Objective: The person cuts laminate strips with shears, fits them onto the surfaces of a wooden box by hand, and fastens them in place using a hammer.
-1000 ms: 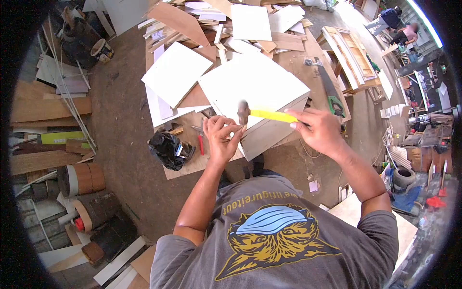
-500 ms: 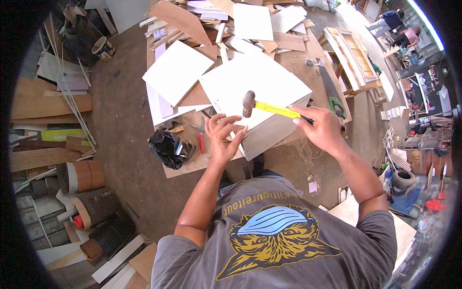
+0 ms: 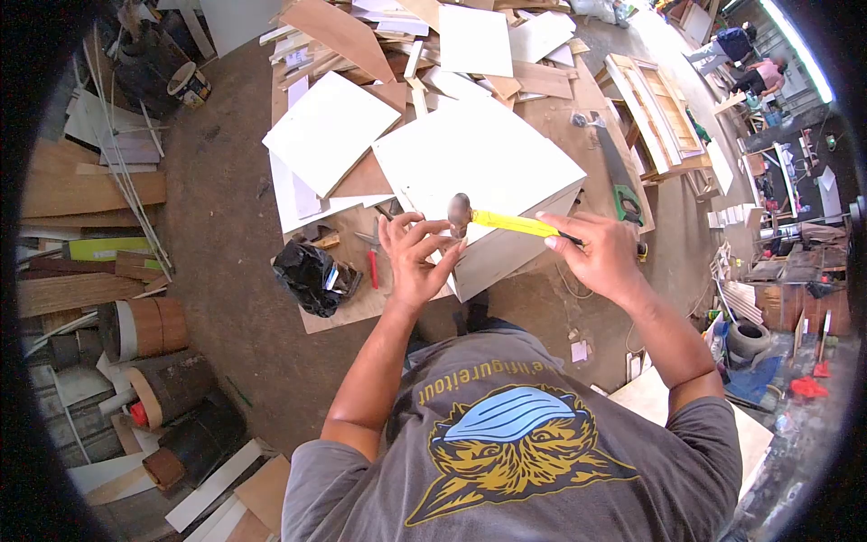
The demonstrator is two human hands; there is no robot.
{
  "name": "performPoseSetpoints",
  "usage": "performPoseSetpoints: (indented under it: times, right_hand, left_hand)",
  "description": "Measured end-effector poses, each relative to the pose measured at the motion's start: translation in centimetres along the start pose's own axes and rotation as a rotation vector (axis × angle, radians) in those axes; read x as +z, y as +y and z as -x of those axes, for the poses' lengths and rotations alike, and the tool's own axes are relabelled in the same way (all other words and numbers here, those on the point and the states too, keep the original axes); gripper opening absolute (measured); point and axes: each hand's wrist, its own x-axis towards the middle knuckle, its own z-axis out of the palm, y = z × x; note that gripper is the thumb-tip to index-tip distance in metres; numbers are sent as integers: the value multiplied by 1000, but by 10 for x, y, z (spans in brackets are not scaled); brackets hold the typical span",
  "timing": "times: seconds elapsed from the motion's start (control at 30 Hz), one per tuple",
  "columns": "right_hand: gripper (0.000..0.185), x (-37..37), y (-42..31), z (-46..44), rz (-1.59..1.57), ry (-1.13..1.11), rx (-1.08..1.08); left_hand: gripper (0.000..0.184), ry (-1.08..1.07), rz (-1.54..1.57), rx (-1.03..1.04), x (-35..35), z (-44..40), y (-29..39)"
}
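My right hand (image 3: pixel 601 257) grips the dark end of a hammer (image 3: pixel 513 222) with a yellow handle. The metal head is low over the near-left corner of a white box (image 3: pixel 483 163), close to my left fingertips. At that corner my left hand (image 3: pixel 421 262) has thumb and forefinger brought together in a pinch, the other fingers curled loosely. Whatever sits between those fingertips is too small to make out. Left of this hand lie a tool with a red handle (image 3: pixel 373 269) and a black plastic bag (image 3: pixel 312 275).
White and brown board offcuts (image 3: pixel 334 36) are heaped on the far side of the worktable (image 3: pixel 330 322). A green-handled handsaw (image 3: pixel 626 203) lies to the right. Rolled sheets (image 3: pixel 149 330) stand on the left floor. Two people (image 3: pixel 750 59) are in the far right background.
The hammer head has come down and slightly left toward my left fingertips. My right hand has dropped a little with it. My left hand stays at the box corner.
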Motion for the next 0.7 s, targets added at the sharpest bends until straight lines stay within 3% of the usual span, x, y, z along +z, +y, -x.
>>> performPoseSetpoints:
  times: [0.47,0.53,0.7]
  right_hand:
    - [37,-5,0,-3,152,-13,-99]
    - [37,-6,1,-3,98,2,-26]
    - [37,-5,2,-2,10,12,32]
  left_hand:
    - [12,-91,-74,-10,-10,-3,4]
    - [13,-55,-83,16,-9,-2,8]
    - [27,-78,27,85,4,10,-14]
